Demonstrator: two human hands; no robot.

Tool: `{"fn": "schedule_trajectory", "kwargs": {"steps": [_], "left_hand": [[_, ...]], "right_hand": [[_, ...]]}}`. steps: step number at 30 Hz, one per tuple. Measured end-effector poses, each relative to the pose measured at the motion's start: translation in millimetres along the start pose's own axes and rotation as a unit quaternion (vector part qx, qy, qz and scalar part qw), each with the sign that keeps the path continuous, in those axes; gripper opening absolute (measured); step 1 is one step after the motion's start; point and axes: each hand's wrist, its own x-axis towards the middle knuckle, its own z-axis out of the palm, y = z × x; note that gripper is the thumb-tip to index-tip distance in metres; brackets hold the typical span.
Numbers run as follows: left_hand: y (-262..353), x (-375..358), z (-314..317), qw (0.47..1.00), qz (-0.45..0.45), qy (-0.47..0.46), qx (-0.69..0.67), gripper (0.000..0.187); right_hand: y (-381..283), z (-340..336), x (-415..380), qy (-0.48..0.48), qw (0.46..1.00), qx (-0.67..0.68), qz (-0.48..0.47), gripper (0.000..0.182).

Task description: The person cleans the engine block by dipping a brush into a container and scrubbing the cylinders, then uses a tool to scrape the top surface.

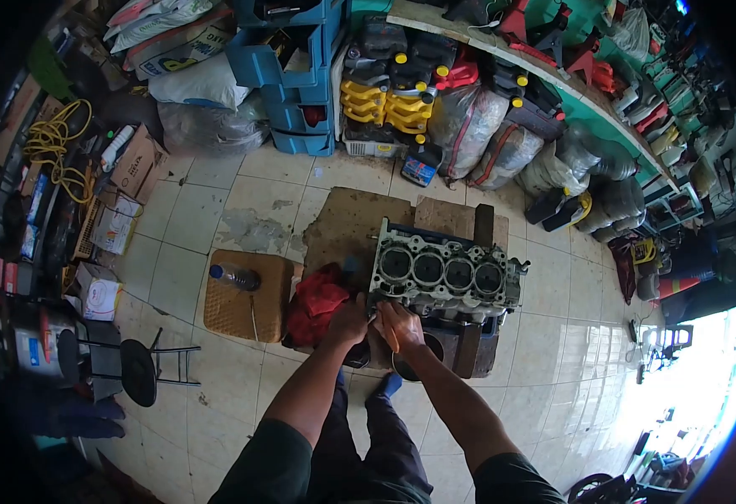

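A metal engine block [443, 290] with a row of round cylinder bores lies in front of me. My left hand [349, 322] is closed at its near left corner, beside a crumpled red cloth [316, 304]; what its fingers hold is hidden. Close by, my right hand [401, 328] rests against the same corner with its fingers curled. A slim orange tool [390, 338], perhaps a handle, shows along that hand; its working end cannot be made out. Below my right wrist is a dark round container [429, 344], partly covered by the arm.
Cardboard [343, 220] and wooden blocks [467, 353] lie under the engine block. Left of it, a brown padded stool [221, 311] carries a plastic bottle [238, 277] and a thin metal rod [254, 319]. A black folding chair [139, 373] stands farther left. Blue drawers [301, 92] and stacked jugs line the back.
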Motion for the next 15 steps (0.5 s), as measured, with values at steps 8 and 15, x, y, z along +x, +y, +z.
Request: {"fn": "schedule_trajectory", "kwargs": {"steps": [8,15], "left_hand": [[13,-5,-11,0.999,-0.038,0.010,-0.022,0.051],[1,4,-1,0.999,-0.036,0.008,-0.013,0.053]], "right_hand": [[11,-21,-14,-0.111,0.993,-0.030,-0.006,0.025],[15,-26,10,-0.165,0.985,-0.005,-0.055,0.022]]}}
